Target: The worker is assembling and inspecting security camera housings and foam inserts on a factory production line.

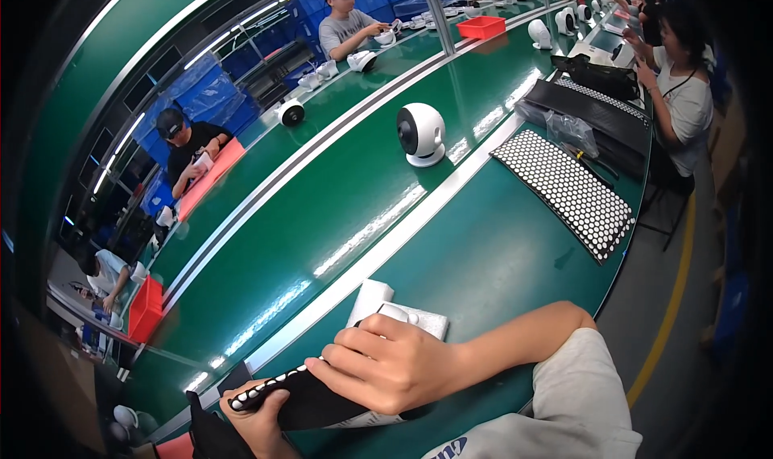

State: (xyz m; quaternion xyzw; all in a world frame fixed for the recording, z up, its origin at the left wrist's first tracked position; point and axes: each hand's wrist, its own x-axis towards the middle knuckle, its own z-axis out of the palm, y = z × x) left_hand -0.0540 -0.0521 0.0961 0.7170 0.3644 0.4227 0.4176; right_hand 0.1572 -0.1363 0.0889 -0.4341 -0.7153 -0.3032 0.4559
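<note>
We grip a tray (310, 399) between our left hand (258, 415) and right hand (386, 366). Just behind our right hand lies a cloth (403, 310) on the table (483, 274). Far behind the grip stands a fan (421, 134) on the belt (338, 193); another tray (573, 192) lies behind and to the right.

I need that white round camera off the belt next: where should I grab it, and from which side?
Probably grip the white round camera around its ball-shaped head, coming from above or the near side. It stands upright on a small flat base, alone on the green belt, its dark face turned left, so both flanks look free.
</note>
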